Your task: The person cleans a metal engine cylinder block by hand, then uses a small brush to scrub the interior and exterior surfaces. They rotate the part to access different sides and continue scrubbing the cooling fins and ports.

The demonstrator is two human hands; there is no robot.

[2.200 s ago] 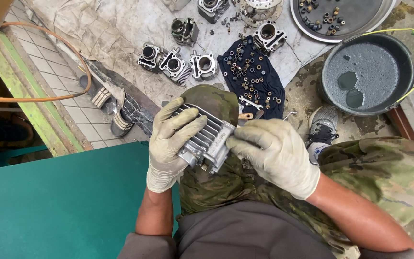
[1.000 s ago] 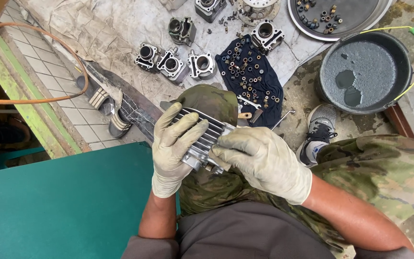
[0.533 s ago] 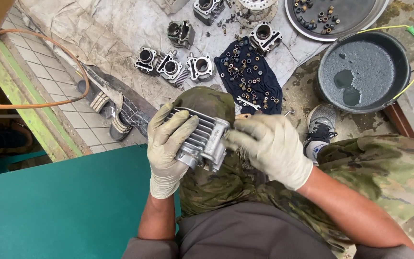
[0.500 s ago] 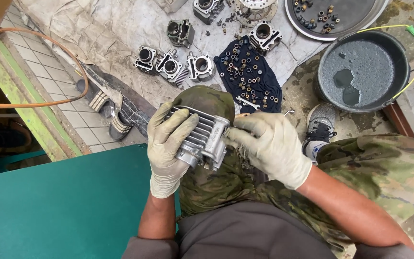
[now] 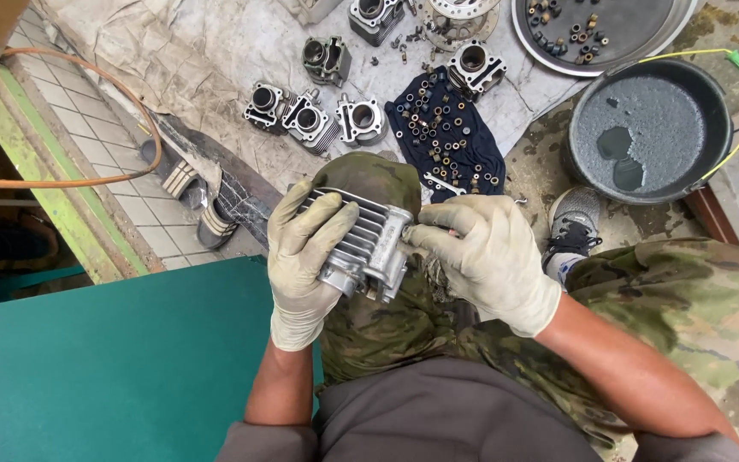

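A finned grey metal engine cylinder [image 5: 368, 241] rests above my knee, in front of my lap. My left hand [image 5: 305, 252], in a dirty pale glove, wraps around its left side with the fingers over the fins. My right hand [image 5: 482, 255], gloved the same way, presses against the cylinder's right end with thumb and fingertips pinched at its upper edge. What the fingertips pinch is too small to tell. My camouflage trousers [image 5: 643, 282] lie under both hands.
Several engine cylinders [image 5: 314, 115] lie on a grey sheet ahead. A dark blue cloth [image 5: 446, 141] holds several small nuts and bolts. A black bucket [image 5: 647, 128] of grey liquid stands right, a round metal tray [image 5: 596, 30] above it. A green surface [image 5: 104, 368] lies left, an orange hose [image 5: 87, 175] beyond.
The cylinder has turned in my hands, from lying flat to a more upright tilt. My right hand slid from covering its side to pinching at its right upper edge.
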